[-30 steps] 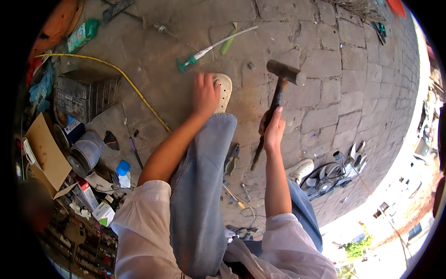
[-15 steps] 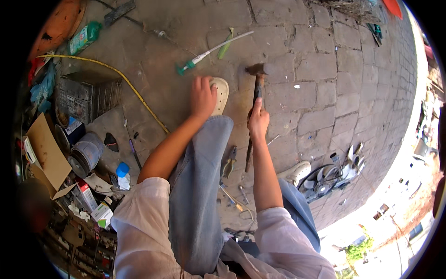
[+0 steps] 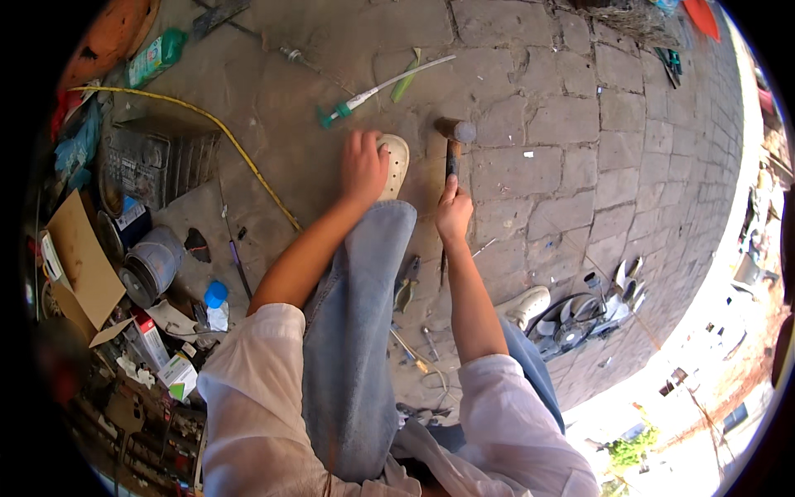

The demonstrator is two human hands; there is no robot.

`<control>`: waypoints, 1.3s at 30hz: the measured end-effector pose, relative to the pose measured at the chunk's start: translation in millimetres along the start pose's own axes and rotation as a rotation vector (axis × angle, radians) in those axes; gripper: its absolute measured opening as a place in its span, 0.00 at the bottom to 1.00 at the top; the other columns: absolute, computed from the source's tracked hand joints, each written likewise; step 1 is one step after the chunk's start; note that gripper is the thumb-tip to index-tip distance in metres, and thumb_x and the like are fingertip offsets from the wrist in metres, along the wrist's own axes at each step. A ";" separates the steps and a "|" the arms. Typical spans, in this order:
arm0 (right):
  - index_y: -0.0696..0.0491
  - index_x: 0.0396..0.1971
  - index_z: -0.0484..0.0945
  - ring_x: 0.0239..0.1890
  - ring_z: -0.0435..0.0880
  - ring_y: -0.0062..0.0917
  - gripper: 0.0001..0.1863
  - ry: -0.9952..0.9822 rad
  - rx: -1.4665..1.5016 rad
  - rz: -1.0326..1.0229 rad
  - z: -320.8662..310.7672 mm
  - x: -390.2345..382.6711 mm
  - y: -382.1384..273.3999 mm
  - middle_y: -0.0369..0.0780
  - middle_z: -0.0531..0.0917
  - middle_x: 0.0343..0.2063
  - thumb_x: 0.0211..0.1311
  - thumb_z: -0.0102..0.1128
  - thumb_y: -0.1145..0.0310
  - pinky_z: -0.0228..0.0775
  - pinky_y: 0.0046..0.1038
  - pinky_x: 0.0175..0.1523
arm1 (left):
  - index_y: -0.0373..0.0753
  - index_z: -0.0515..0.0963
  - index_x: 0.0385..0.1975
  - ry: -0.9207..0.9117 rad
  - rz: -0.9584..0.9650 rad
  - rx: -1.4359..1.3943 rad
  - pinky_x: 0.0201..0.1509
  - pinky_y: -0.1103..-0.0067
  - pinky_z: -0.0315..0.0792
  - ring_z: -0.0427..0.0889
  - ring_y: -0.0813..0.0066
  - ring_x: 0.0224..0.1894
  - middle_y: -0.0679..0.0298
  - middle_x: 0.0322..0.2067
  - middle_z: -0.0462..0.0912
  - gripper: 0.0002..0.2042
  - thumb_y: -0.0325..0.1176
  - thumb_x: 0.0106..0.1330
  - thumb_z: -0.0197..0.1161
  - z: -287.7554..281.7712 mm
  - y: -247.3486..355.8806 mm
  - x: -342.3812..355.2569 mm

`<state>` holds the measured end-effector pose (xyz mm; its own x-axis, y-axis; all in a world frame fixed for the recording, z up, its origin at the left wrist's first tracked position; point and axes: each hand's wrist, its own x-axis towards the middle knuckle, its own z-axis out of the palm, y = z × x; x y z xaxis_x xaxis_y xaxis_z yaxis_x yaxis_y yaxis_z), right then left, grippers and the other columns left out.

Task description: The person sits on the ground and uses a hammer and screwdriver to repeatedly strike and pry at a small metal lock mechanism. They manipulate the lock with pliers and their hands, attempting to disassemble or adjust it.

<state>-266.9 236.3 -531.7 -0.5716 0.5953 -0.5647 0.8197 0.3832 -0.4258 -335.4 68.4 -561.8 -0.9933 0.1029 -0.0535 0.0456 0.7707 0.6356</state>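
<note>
My right hand [image 3: 454, 217] is wrapped round the dark handle of a hammer [image 3: 453, 149]. The hammer's rusty metal head points away from me, above the paving, and the handle's tail end shows below my fist. To its left, my left hand [image 3: 364, 170] is low beside the toe of the beige clog [image 3: 396, 170] on my left foot. Its fingers are bent and close together, with the thumb against the clog; whatever they hold is hidden. Just beyond lies a white and green pump dispenser [image 3: 354, 103] with a long tube.
Pliers [image 3: 406, 288] and a screwdriver [image 3: 410, 346] lie between my legs. Fan parts [image 3: 571, 321] sit by my right clog [image 3: 528, 306]. At left are a yellow hose [image 3: 224, 128], a black crate [image 3: 153, 166], a cardboard box [image 3: 87, 257] and a green bottle [image 3: 157, 58].
The hammer has tilted, so its round face now shows more and its handle looks shorter. My right hand has shifted slightly left; the left hand stays beside the clog.
</note>
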 end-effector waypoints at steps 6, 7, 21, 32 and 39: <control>0.51 0.16 0.63 0.09 0.60 0.15 0.33 -0.176 0.813 0.051 -66.4 -28.3 -37.1 0.31 0.62 0.08 0.73 0.36 0.38 0.48 0.21 0.14 | 0.36 0.72 0.44 0.096 0.047 -0.024 0.52 0.62 0.66 0.71 0.49 0.46 0.51 0.41 0.71 0.12 0.31 0.63 0.59 7.1 -3.0 -1.9; 0.52 0.17 0.63 0.08 0.60 0.15 0.34 -0.140 0.862 -0.065 -87.4 -32.4 -47.6 0.31 0.63 0.08 0.73 0.34 0.37 0.49 0.20 0.14 | 0.36 0.72 0.44 0.076 0.050 -0.016 0.52 0.62 0.66 0.71 0.49 0.46 0.51 0.41 0.71 0.12 0.31 0.63 0.59 7.4 -3.5 -5.7; 0.51 0.17 0.63 0.11 0.58 0.17 0.34 -0.234 0.724 0.255 -51.8 11.4 -27.5 0.31 0.62 0.11 0.71 0.38 0.36 0.50 0.24 0.17 | 0.35 0.72 0.43 0.004 -0.046 0.024 0.50 0.62 0.68 0.73 0.50 0.45 0.51 0.42 0.72 0.12 0.31 0.62 0.61 1.7 0.6 2.5; 0.53 0.17 0.65 0.13 0.64 0.17 0.34 0.232 0.168 -0.435 -17.0 -0.7 -14.4 0.35 0.68 0.12 0.72 0.37 0.38 0.55 0.23 0.19 | 0.36 0.72 0.44 0.065 0.049 0.012 0.53 0.62 0.67 0.72 0.50 0.48 0.52 0.42 0.72 0.12 0.32 0.63 0.60 4.7 -2.1 -4.0; 0.50 0.19 0.63 0.12 0.57 0.18 0.34 -0.445 0.979 0.342 -40.8 -35.2 0.1 0.32 0.61 0.11 0.70 0.33 0.33 0.50 0.23 0.19 | 0.38 0.73 0.41 0.047 0.060 -0.035 0.52 0.62 0.67 0.71 0.50 0.48 0.53 0.41 0.71 0.10 0.31 0.63 0.60 4.5 7.6 6.4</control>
<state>-245.1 244.2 -483.1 -0.4456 0.1834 -0.8762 0.6654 -0.5868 -0.4613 -340.9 77.8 -560.8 -0.9928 0.1182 0.0214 0.1025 0.7412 0.6634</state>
